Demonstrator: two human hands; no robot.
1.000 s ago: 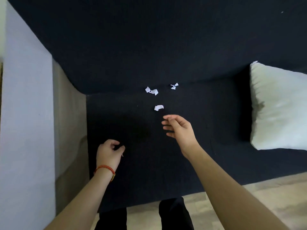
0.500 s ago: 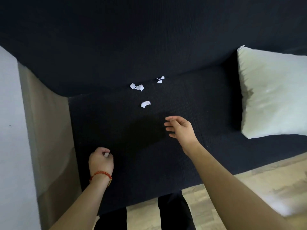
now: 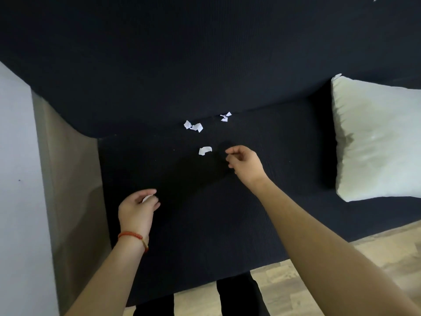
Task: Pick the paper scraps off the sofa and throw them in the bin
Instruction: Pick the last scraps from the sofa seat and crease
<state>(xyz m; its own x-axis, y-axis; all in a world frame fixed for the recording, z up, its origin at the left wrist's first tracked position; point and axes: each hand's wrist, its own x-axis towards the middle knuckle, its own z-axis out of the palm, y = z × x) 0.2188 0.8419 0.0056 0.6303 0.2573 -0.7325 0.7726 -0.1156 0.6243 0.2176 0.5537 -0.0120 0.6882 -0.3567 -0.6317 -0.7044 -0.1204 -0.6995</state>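
Three small groups of white paper scraps lie on the seat of the dark sofa [image 3: 205, 224]: a single scrap [image 3: 205, 150], a crumpled pair [image 3: 193, 126] behind it, and a small one [image 3: 225, 117] at the crease of the backrest. My right hand [image 3: 246, 165] hovers just right of the single scrap, fingers loosely curled, thumb and forefinger pointing at it, holding nothing. My left hand [image 3: 136, 210], with a red bead bracelet, is lower left over the seat and pinches a white scrap [image 3: 147, 198] between thumb and fingers. No bin is in view.
A pale pillow [image 3: 376, 137] lies on the seat at the right. A beige panel [image 3: 68, 179] and a grey wall [image 3: 16, 179] close off the left end of the sofa. Wooden floor [image 3: 284, 283] and my dark trouser legs show at the bottom.
My right hand has moved up toward the single scrap and its fingers have curled in. My left hand has turned, showing the white scrap it pinches. The view has shifted slightly.
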